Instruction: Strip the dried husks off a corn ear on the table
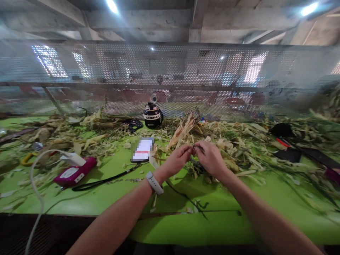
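My left hand [180, 158] is closed in a pinch, its fingertips meeting those of my right hand [209, 157] over the green table [223, 216]. A thin dark strip [198, 148] shows at the fingers of my right hand; its kind is too small to tell. Whatever my left fingertips pinch is hidden. Just beyond both hands stands a bundle of dry, tan husk-like leaves [183, 131]. Dark and green plant scraps [195, 168] lie beneath the hands. A pale watch [154, 183] is on my left wrist.
Pale plant scraps [239, 141] spread across the table. A lit phone [143, 149] with a black strap [106, 180] lies left of my hands. Further left is a magenta power bank [75, 172] with a white charger [75, 159]. A black jug [152, 117] stands before a perforated metal screen [175, 81].
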Tool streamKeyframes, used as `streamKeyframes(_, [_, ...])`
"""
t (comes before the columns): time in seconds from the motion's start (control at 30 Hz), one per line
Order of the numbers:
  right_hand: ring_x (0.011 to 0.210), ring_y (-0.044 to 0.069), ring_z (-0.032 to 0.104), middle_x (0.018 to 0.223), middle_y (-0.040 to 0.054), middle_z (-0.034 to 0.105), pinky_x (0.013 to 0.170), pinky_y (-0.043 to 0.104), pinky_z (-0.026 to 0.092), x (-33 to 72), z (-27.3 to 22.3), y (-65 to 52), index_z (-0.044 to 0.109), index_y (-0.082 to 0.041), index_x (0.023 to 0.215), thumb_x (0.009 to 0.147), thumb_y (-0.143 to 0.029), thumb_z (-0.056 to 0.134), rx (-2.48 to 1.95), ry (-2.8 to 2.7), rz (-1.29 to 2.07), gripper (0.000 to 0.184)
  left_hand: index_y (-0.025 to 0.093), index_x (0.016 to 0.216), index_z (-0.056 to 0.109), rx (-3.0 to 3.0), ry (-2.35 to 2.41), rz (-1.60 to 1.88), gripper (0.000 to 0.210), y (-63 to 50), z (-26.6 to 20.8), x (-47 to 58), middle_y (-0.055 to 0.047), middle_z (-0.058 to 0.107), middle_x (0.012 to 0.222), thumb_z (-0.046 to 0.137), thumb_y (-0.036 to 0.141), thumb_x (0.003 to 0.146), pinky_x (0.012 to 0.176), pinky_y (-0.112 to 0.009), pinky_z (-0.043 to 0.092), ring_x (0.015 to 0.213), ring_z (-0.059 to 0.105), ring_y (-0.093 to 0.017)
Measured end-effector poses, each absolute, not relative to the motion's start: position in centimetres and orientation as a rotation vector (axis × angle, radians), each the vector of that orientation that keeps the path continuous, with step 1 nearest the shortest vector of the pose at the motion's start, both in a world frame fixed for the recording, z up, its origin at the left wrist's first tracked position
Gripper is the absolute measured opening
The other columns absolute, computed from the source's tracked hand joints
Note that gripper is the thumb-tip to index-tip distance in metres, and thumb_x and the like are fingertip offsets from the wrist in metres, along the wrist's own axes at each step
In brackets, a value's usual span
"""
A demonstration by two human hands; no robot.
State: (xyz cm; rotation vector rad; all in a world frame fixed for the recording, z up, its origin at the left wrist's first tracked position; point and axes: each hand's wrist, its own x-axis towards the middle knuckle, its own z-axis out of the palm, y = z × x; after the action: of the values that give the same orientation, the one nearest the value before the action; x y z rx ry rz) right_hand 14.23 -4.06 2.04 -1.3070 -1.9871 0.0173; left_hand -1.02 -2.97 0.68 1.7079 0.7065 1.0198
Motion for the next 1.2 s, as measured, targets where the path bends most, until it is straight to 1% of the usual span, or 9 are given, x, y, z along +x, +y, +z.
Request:
streamKeyframes(0.1, [0.077,0.020,0.057,0.086,0.0089,0.065,0.070,0.029,0.039,14.2,1.9,-4.1,0.060,-0.018,0.087,0.087,-0.021,0.041,-1.341,-1.977,-0.109,0.019,0.018,0.071,0.042,1.491,0.610,0.959,0.033,-3.4,1.0,-1.0,0.008,0.025,0.054,0.052,0.048,0.079,0.044,-0.020,0.017,0.046,0.021,-0.005])
streamKeyframes(0.17, [0.076,0.020,0.058,0.085,0.0089,0.066,0.070,0.029,0.040,14.4,2.0,-4.0,0.060,-0.019,0.087,0.087,-0.021,0.041,-1.308,-1.979,-0.108,0.019,0.018,0.070,0.041,1.458,0.590,0.944,0.033,-3.7,1.3,-1.1,0.008,0.030,0.053,0.055,0.047,0.078,0.043,-0.019,0.018,0.045,0.024,-0.004])
streamKeyframes(0.3, [0.072,0.018,0.058,0.080,0.0062,0.066,0.068,0.027,0.041,15.2,2.1,-3.4,0.060,-0.019,0.083,0.086,-0.023,0.045,-1.186,-2.044,0.033,0.015,0.018,0.082,0.046,1.407,0.663,0.933,0.026,-4.1,1.4,-1.2,0.003,0.053,0.060,0.050,0.044,0.081,0.046,-0.019,0.033,0.052,0.048,-0.008])
streamKeyframes(0.4, [0.074,0.018,0.059,0.081,0.0062,0.066,0.069,0.027,0.040,15.2,2.0,-3.4,0.060,-0.019,0.083,0.085,-0.023,0.046,-1.171,-2.079,0.062,0.015,0.020,0.091,0.046,1.236,0.752,0.971,0.024,-4.1,1.2,-1.0,0.002,0.057,0.069,0.050,0.041,0.080,0.042,-0.018,0.032,0.056,0.057,-0.011])
streamKeyframes(0.5, [0.070,0.017,0.058,0.077,0.0056,0.065,0.066,0.026,0.039,14.8,1.9,-3.6,0.059,-0.019,0.078,0.084,-0.017,0.044,-1.186,-2.151,0.058,0.016,0.019,0.084,0.047,1.156,0.766,1.018,0.030,-3.9,1.0,-0.8,0.005,0.053,0.063,0.053,0.048,0.078,0.039,-0.017,0.026,0.047,0.052,-0.007])
streamKeyframes(0.57, [0.065,0.016,0.056,0.073,0.0046,0.064,0.063,0.026,0.037,14.5,1.8,-3.8,0.058,-0.019,0.073,0.082,-0.015,0.044,-1.213,-2.184,0.069,0.017,0.017,0.078,0.049,1.220,0.756,1.026,0.035,-3.8,0.9,-0.7,0.006,0.049,0.056,0.056,0.052,0.075,0.039,-0.017,0.027,0.042,0.045,-0.005])
streamKeyframes(0.7, [0.061,0.016,0.055,0.070,0.0038,0.064,0.060,0.025,0.035,14.5,2.2,-4.0,0.058,-0.019,0.074,0.086,-0.023,0.046,-1.281,-2.225,0.149,0.017,0.015,0.066,0.049,1.421,0.870,1.062,0.035,-3.3,0.8,-0.7,0.005,0.047,0.048,0.053,0.047,0.079,0.039,-0.018,0.029,0.038,0.041,-0.005])
streamKeyframes(0.83, [0.060,0.015,0.052,0.067,0.0031,0.061,0.059,0.025,0.032,14.9,2.6,-3.9,0.057,-0.019,0.074,0.089,-0.033,0.043,-1.311,-2.233,0.134,0.026,0.016,0.074,0.052,1.418,0.939,1.083,0.024,-2.9,0.8,-0.7,0.004,0.053,0.055,0.050,0.038,0.081,0.039,-0.017,0.027,0.042,0.045,-0.006])
streamKeyframes(1.2, [0.057,0.012,0.046,0.064,0.0007,0.055,0.058,0.023,0.032,14.9,3.9,-4.2,0.054,-0.018,0.076,0.089,-0.027,0.039,-1.295,-2.312,0.265,0.022,0.014,0.071,0.058,1.389,0.882,1.096,0.019,-1.6,0.8,-1.8,0.001,0.060,0.060,0.058,0.033,0.074,0.047,-0.018,0.030,0.047,0.042,-0.005])
